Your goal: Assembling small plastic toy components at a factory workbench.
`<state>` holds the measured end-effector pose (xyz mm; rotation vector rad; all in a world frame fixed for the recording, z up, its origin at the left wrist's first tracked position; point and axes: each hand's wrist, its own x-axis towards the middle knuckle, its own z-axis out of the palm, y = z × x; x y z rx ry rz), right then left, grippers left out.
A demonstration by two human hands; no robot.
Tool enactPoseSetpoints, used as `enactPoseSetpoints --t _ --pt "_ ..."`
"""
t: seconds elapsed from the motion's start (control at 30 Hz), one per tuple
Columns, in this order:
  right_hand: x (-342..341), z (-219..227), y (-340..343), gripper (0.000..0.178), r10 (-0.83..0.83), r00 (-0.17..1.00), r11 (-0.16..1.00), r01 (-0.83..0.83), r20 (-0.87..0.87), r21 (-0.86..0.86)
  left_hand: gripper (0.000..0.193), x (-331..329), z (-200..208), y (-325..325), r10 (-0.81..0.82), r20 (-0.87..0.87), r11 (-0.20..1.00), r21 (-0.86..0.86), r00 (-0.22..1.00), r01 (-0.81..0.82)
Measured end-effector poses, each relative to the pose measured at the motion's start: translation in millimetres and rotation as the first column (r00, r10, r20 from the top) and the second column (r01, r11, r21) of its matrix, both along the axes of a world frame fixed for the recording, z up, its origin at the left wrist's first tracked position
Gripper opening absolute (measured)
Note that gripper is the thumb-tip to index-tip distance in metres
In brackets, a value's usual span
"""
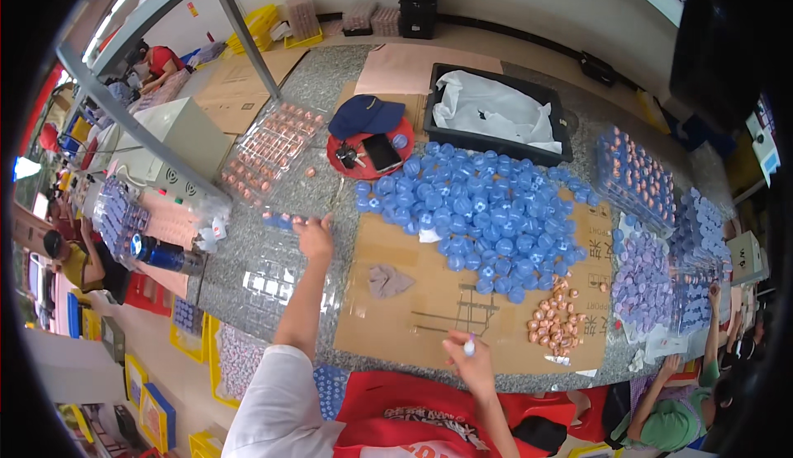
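Observation:
My left hand (314, 239) is stretched out over the left of the table, thumb and fingers apart. Its fingertips are at the end of a short row of small blue and orange round pieces (281, 221); whether they touch is too small to tell. My right hand (472, 369) is closed around a small pale tube with a purple tip (469, 346), above the front of the cardboard sheet (388, 317). Beyond it lies a big heap of translucent blue round caps (487, 210). A smaller pile of shiny orange round pieces (553, 326) lies to the right. A crumpled greyish cloth (388, 281) rests on the cardboard.
A red plate (340, 165) holds a cap, keys and a phone. Behind the heap stands a black bin (566, 140) with white lining. Clear trays of orange pieces (273, 148) lie left; stacked trays (636, 181) and purple pieces (643, 268) are right. Another person (669, 417) works at right.

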<state>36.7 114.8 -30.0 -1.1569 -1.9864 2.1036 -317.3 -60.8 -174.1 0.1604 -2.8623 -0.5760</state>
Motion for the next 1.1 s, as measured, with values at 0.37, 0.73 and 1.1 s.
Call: enactPoseSetpoints --t 0.37,0.73,1.1 --pt "-2.6 1.3 29.2 0.032 0.000 1.000 0.998 -0.001 0.010 0.068 0.058 -22.7 -1.9 63.1 -0.483 0.090 0.874 -0.015 0.871 0.486" --pt "-3.6 56.1 25.0 0.044 0.053 0.947 0.996 -0.029 -0.318 0.079 0.046 209.6 174.6 53.3 -0.808 0.031 -0.464 0.583 0.589 -0.667" --pt "71.1 125.7 26.0 0.026 -0.128 0.739 0.967 0.240 -0.662 0.081 0.050 297.8 231.6 60.3 -0.920 -0.019 -0.275 0.743 0.391 -0.611"
